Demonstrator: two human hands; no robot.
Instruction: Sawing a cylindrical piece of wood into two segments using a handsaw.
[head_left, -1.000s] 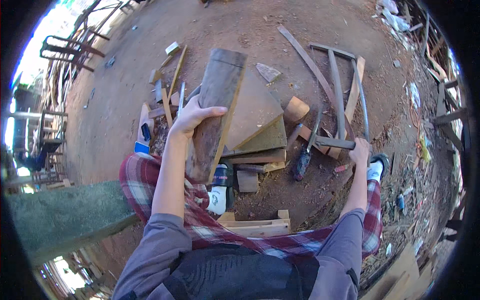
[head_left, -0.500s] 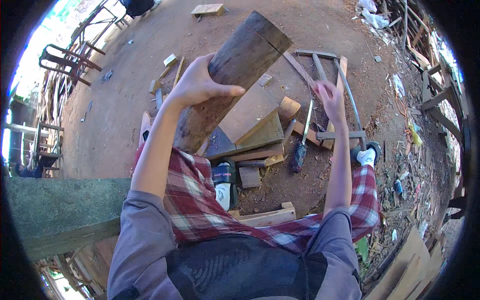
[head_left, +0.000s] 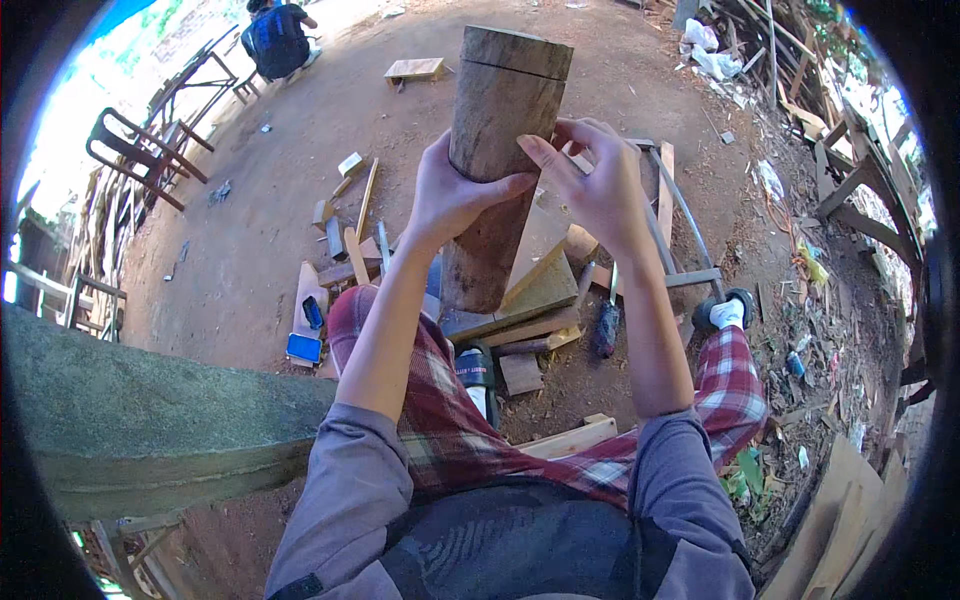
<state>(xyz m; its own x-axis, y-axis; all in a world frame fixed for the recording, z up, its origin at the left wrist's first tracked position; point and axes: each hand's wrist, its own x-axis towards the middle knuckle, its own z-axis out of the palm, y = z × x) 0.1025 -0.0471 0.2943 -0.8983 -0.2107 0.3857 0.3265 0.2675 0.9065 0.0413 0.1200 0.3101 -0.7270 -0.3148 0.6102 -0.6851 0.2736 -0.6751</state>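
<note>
A thick log (head_left: pixel 500 140) stands nearly upright in front of me, with a dark cut line running across it near the top end. My left hand (head_left: pixel 445 200) is wrapped round its left side, thumb across the front. On the right side, my right hand (head_left: pixel 605 190) grips the log's edge with its thumb on the front; some of its fingertips are hidden. Below the log lies a wide wooden block (head_left: pixel 550 285) on stacked wood pieces. A blade with a dark wrapped handle (head_left: pixel 607 328) lies to the right of the block.
A wooden-framed saw (head_left: pixel 690 277) lies by my right foot. Scrap wood and two blue objects (head_left: pixel 304 347) are at left. A heavy beam (head_left: pixel 170 410) runs beside my left arm. A chair (head_left: pixel 145 155) and a crouching person (head_left: pixel 278 40) are farther off.
The log has swung from a rightward tilt to nearly upright. My right hand has moved left and up, from apart in the air onto the log. My left hand has shifted right with it.
</note>
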